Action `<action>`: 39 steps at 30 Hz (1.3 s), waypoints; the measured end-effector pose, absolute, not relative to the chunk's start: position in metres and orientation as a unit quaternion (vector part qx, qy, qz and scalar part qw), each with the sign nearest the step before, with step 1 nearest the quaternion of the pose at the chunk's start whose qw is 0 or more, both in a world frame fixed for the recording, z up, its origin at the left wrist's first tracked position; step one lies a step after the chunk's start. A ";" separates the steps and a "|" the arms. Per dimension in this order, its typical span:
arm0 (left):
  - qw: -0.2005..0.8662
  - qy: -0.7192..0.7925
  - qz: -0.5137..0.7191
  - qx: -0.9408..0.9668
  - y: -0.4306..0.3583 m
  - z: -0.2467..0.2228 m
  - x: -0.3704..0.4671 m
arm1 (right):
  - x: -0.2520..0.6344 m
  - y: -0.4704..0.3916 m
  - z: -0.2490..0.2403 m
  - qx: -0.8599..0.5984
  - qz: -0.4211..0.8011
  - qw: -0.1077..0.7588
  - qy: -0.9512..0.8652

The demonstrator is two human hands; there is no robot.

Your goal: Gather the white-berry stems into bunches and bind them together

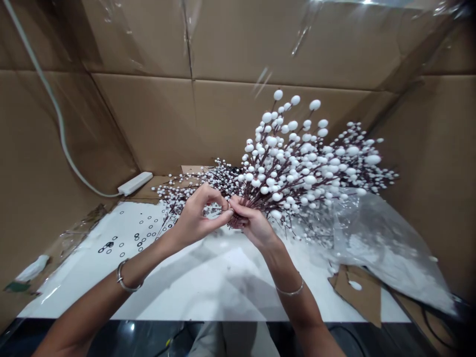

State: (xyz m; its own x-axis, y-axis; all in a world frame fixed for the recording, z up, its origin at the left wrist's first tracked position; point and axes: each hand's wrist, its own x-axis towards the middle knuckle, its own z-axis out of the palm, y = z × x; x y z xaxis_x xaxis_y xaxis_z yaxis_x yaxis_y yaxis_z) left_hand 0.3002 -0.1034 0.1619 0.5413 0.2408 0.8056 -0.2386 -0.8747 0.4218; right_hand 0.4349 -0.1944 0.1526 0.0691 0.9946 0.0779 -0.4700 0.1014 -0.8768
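A bunch of artificial berry stems (290, 168), brown with white oval berries, fans out up and to the right over the table. My right hand (257, 224) is closed around its gathered stems near the lower end. Against the stem ends, my left hand (201, 215) has thumb and fingertips pinched together beside the right thumb. Whatever sits in that pinch is too small to make out. Small black rings (139, 243) lie scattered on the white table top (208, 292), left of my hands.
More berry stems (174, 196) lie behind my hands. A clear plastic bag (386, 243) rests at the right, near a torn cardboard piece (359, 292). Cardboard walls (148, 119) surround the table. A white power strip (136, 183) with a cable sits at the back left.
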 end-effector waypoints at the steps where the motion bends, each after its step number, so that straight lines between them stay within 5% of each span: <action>1: 0.267 0.008 0.484 0.833 -0.104 0.159 0.301 | 0.435 -0.195 0.154 -0.348 0.573 0.644 -0.369; 19: 0.650 0.094 0.387 0.647 -0.113 0.148 0.309 | 0.436 -0.192 0.154 -0.290 0.628 0.661 -0.292; 30: 0.623 0.166 0.553 0.528 -0.148 0.127 0.323 | 0.427 -0.190 0.154 -0.303 0.575 0.708 -0.276; 39: 0.674 0.122 0.519 0.512 -0.150 0.130 0.320 | 0.423 -0.189 0.154 -0.318 0.531 0.742 -0.256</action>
